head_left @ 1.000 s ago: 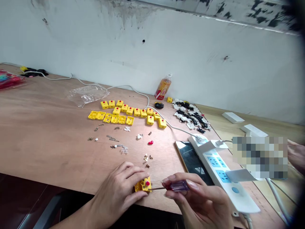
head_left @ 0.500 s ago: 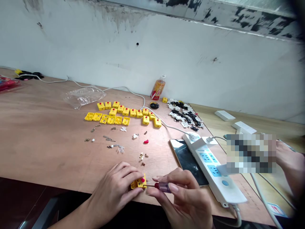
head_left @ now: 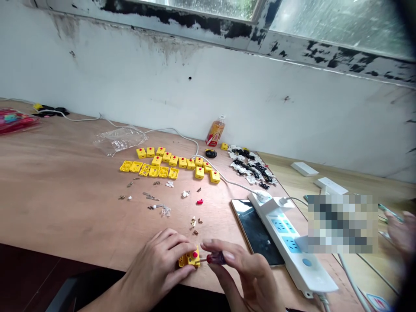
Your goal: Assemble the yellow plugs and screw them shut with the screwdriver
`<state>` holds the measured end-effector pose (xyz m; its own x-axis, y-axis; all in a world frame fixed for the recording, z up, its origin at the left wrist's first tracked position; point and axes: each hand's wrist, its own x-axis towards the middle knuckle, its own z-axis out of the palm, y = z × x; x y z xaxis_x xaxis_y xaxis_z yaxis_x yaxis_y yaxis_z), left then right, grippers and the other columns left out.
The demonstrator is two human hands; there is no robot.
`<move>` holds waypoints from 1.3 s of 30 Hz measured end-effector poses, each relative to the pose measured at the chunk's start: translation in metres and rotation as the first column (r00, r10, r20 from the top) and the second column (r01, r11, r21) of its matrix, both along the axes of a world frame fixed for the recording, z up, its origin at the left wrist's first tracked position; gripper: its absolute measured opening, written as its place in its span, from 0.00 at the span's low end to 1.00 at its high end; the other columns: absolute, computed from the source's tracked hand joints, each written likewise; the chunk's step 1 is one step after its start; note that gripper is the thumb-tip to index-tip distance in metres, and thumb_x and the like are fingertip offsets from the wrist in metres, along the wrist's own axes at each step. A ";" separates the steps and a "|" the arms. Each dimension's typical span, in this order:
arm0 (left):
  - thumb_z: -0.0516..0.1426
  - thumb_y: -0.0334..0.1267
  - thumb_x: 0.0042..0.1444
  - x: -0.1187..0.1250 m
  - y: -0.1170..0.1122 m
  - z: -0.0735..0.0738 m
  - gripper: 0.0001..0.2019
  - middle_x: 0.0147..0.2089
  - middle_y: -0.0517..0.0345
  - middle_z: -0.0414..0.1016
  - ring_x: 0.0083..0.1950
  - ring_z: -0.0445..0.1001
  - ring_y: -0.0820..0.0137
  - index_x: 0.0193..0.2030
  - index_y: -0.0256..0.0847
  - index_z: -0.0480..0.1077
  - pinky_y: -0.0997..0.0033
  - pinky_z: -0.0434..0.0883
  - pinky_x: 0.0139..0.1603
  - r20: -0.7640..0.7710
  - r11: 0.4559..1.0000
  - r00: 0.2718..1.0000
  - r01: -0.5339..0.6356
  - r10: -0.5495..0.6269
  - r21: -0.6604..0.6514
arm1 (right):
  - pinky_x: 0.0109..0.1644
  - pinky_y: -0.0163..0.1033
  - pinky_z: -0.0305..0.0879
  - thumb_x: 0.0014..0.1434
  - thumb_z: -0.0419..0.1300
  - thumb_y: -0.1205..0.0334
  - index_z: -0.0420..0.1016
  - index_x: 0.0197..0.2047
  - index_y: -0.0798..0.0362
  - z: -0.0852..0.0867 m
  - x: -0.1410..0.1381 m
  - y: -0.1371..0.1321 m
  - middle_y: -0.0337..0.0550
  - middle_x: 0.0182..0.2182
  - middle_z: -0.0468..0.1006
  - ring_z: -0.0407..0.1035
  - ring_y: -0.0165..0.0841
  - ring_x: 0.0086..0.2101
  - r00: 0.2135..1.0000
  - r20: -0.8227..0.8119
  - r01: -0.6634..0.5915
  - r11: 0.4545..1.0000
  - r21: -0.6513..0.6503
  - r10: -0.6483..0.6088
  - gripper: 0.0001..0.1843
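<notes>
- At the near edge of a wooden workbench [head_left: 58,203], the left hand [head_left: 157,266] closes its fingers around a small yellow housing [head_left: 188,260] with a red button on top, holding it just above the bench edge.
- The right hand [head_left: 250,275] pinches a small screwdriver [head_left: 215,258] by its translucent purple-red handle.
- The screwdriver lies nearly level, its long axis running left to right; the thin shaft points left and its tip meets the right side of the yellow housing (the exact contact spot is too small to see).
- Just beyond the hands lie loose brass screws [head_left: 195,223].
- Further back sit rows of matching yellow housings [head_left: 177,162], with a heap of black and white parts [head_left: 251,164] to their right.
- To the right lie a phone [head_left: 256,229] and a white power strip [head_left: 292,242], touching side by side.
- Another person's hand [head_left: 401,229] shows at the far right.
</notes>
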<state>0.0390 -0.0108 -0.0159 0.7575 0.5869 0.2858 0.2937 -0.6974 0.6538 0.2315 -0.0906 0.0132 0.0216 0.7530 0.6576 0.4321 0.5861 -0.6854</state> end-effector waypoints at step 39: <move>0.64 0.33 0.64 0.001 -0.001 0.000 0.12 0.48 0.58 0.78 0.50 0.74 0.62 0.53 0.46 0.74 0.64 0.73 0.51 -0.018 0.999 0.999 -0.027 0.027 0.019 | 0.40 0.41 0.84 0.67 0.62 0.73 0.68 0.51 0.43 -0.002 0.000 0.008 0.43 0.41 0.82 0.82 0.35 0.41 0.980 -0.191 0.055 0.998 -0.007 -0.055 0.15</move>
<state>0.0399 -0.0120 -0.0161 0.7468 0.6019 0.2826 0.3245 -0.7009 0.6352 0.2314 -0.0827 0.0110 0.1877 0.7481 0.6365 0.3249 0.5643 -0.7590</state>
